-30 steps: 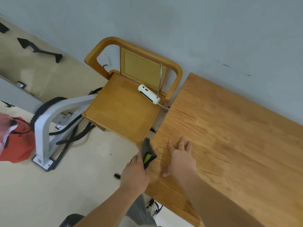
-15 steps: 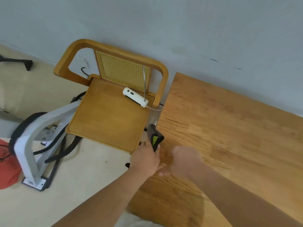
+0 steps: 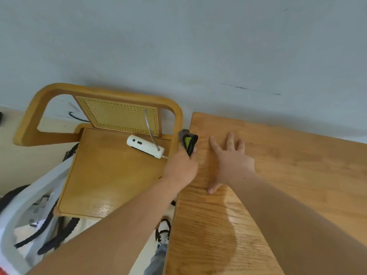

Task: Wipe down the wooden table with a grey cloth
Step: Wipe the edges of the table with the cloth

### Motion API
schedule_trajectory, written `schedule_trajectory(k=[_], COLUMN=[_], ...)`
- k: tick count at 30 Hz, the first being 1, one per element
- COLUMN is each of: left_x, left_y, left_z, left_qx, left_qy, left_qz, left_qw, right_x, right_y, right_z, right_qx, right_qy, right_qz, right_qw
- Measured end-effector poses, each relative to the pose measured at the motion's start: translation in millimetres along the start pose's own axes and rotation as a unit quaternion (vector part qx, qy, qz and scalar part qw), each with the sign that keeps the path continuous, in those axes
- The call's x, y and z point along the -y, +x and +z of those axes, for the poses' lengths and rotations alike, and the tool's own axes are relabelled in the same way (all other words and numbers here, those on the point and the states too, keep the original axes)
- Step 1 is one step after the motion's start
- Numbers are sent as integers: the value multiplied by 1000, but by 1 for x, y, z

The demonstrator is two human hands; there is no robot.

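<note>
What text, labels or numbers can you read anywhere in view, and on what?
No readable text anywhere in this view.
white device on the chair seat: dark spots only, no legible print.
black and lime object gripped by the left hand: no lettering shows.
wall: short dark scuffs, not writing.

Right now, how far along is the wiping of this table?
Done: unclear; a glossy patch on the near part of the wooden table may be dampness or glare. In hand: the left hand grips a black and yellow-green object at the table's left edge, while the right hand lies flat on the top. Left: no wiping stroke shows, so most of the surface probably remains.
</note>
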State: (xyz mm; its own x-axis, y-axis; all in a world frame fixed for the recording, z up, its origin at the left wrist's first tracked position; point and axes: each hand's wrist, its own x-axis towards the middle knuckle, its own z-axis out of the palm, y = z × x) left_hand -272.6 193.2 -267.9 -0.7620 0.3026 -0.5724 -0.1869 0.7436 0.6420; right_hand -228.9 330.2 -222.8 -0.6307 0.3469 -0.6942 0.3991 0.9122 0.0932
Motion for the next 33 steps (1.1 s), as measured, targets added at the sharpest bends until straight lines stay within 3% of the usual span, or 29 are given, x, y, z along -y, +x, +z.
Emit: schedule_trajectory(k=[4, 9, 15, 17, 19, 21, 24, 26, 29, 33], left_x=[14, 17, -67, -89, -106, -123, -130, -129, -124, -103], left_y=[-9, 2, 102, 124, 132, 131, 127, 129, 140, 162], left_z=[5, -20, -27, -23, -12, -1, 11, 3, -29, -65], left_qx=[-34, 140, 7, 4, 13, 40, 118, 168, 219, 209], left_qy=[185, 143, 184, 264, 396, 444, 348, 293, 316, 417], left_qz=[28, -39, 52, 91, 134, 198, 324, 353, 323, 213], left_qw=[982, 979, 981, 960, 908, 873, 872, 872, 865, 859], right_x=[-8, -8, -8, -8, -8, -9, -10, -11, -12, -13], right_y=[6, 15, 15, 16, 19, 18, 17, 19, 18, 16], right_z=[10, 6, 9, 7, 7, 8, 10, 9, 9, 8], right_qx=[-1, 15, 25, 33, 34, 41, 48, 46, 44, 41], right_qy=[41, 59, 70, 74, 77, 72, 70, 71, 71, 71], right_qz=[-3, -1, -1, 0, -1, -1, 0, 1, -1, -9], right_qw=[999, 998, 997, 997, 996, 997, 996, 996, 997, 997])
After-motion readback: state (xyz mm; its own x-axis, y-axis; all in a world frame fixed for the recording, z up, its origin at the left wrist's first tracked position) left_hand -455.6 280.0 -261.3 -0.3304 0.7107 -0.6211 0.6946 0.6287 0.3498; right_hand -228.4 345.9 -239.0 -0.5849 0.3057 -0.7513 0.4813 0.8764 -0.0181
